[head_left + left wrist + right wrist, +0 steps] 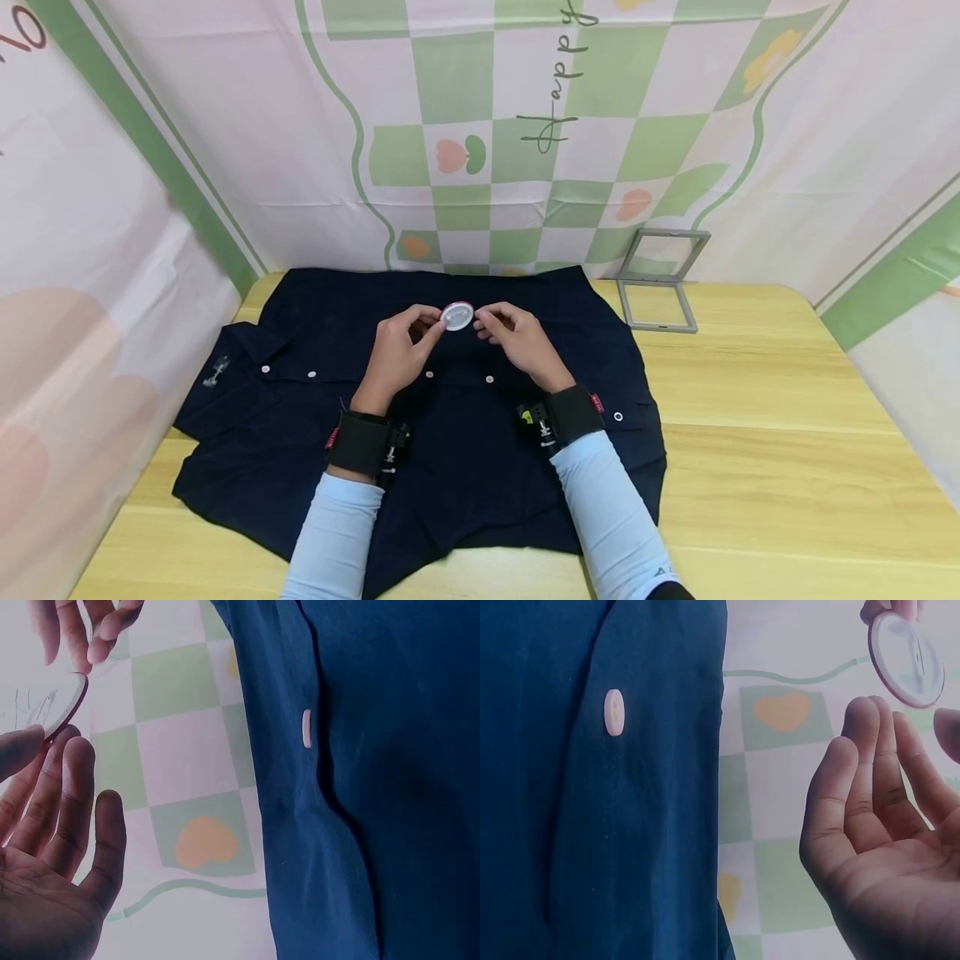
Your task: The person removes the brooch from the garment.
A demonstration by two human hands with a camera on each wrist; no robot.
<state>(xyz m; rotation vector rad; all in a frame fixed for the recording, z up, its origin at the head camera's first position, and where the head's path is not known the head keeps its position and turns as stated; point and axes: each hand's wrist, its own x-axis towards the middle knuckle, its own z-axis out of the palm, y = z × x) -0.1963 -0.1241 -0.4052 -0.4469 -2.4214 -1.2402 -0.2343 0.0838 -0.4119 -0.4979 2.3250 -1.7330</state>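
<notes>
A round pin-back button badge (457, 316) is held up over the shirt, its white back and metal pin showing and a red edge behind. My left hand (401, 350) pinches the badge by its rim between thumb and fingers; in the left wrist view the other fingers (77, 780) stand loosely spread. On the opposite side, my right hand (522, 340) hovers by the badge. The right wrist view shows its fingers (870, 750) bent slightly, apart from the badge, with nothing between them and the thumb. Beneath both hands lies a dark navy shirt (465, 467) with white buttons.
A grey, hinged frame (660, 327) stands partly unfolded at the back right of the wooden table (780, 450). Behind the table hangs a green-and-white checked cloth (454, 79). The shirt's collar (232, 375) points left.
</notes>
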